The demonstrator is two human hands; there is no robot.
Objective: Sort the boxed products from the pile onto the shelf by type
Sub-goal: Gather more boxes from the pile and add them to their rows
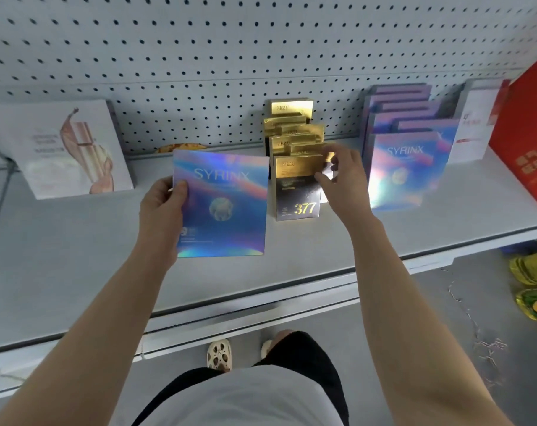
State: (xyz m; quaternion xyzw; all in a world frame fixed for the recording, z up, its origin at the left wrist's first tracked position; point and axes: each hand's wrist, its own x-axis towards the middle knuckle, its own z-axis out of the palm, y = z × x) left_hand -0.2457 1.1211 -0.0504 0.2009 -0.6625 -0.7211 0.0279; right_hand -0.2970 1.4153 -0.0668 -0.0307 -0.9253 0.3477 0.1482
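A: Landmark is the front gold-and-black "377" box (298, 187), which stands upright on the shelf (76, 272) at the head of the gold row (295, 127). Where is the box in hand?

B: The holographic SYRINX box (221, 204) is just left of the 377 box, face toward the camera, upright and slightly tilted. The left hand (161, 213) holds it by the left edge, thumb curled over the front face and fingers behind (those are hidden).

A: And the other hand?

B: The right hand (342, 176) is at the 377 box's upper right corner. Its fingers are loosely bent and touch or pinch that corner. It's blurred there, so I cannot tell whether it actually grips.

A: Where does the held box belong?

B: In my judgement, with the SYRINX stack (405, 155), which stands right of the 377 box, beyond the right hand. So the destination lies across the gold row from the hand that holds the box.

A: Nearer hand?

B: The right hand is nearer the stack. The left would have to carry the box rightward past the gold row, or pass it over (a guess only).

A: Axis?

B: The held face is roughly parallel to the stack's front face, so it probably needs little turning.

A: Other items?

B: A white box (73, 146) stands well left of the 377 box and a red box (528, 133) far right.
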